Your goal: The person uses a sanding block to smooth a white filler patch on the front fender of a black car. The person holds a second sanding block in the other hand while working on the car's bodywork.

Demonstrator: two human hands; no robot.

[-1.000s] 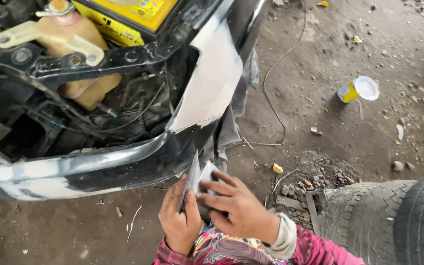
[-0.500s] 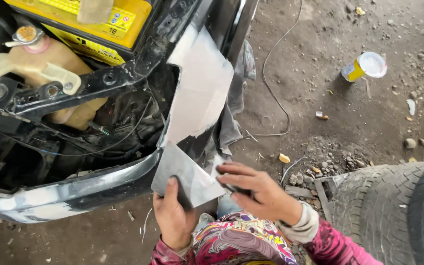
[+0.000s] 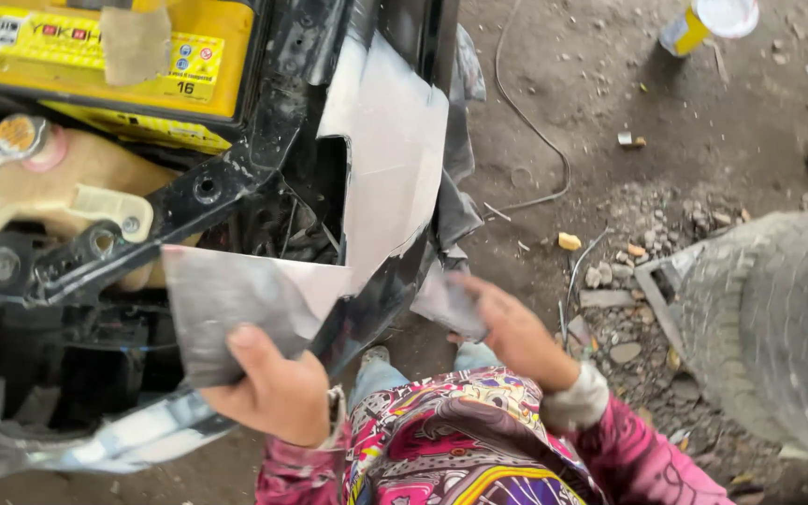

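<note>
My left hand (image 3: 273, 393) grips the lower edge of a grey abrasive-looking sheet (image 3: 226, 309), thumb on its face, held in front of the car's open front end. My right hand (image 3: 516, 327) is blurred and pinches a smaller grey piece (image 3: 446, 304) a little to the right, apart from the big sheet. Between and above them rises the black bumper panel with a pale grey sanded patch (image 3: 395, 159). My patterned pink sleeves fill the bottom of the view.
A yellow battery (image 3: 95, 56) and a tan fluid reservoir (image 3: 58, 187) sit in the engine bay at the upper left. A worn tyre (image 3: 778, 318) lies at the right. On the dirt ground are a yellow cup (image 3: 708, 21), a loose wire (image 3: 535, 140) and rubble.
Both hands held one folded grey sheet low by the bumper; it opened out, and now the left hand holds the large sheet while the right has drawn away with a smaller piece.
</note>
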